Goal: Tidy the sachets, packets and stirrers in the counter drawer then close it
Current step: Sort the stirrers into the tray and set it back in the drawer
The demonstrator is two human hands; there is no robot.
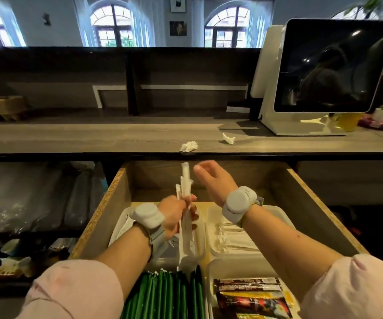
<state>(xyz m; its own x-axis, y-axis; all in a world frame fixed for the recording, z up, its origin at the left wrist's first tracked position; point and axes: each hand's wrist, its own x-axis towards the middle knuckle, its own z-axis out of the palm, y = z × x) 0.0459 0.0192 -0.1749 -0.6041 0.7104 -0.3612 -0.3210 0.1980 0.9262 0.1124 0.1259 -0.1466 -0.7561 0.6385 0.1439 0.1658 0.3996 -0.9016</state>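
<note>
The wooden counter drawer (107, 203) stands pulled out below me. My left hand (176, 215) is shut on a bundle of white paper-wrapped stirrers (185, 178), held upright over the drawer's middle. Just right of the bundle's top hovers my right hand (213, 178), fingers apart and holding nothing. White trays in the drawer hold white sachets (238, 236) on the right, green stick packets (162, 293) at the front middle and dark coffee packets (250, 295) at the front right.
Two crumpled tissues (188, 146) (228, 138) lie on the countertop above the drawer. A white point-of-sale screen (328, 72) stands at the right. Shelves with plastic-wrapped goods (24, 196) sit left of the drawer.
</note>
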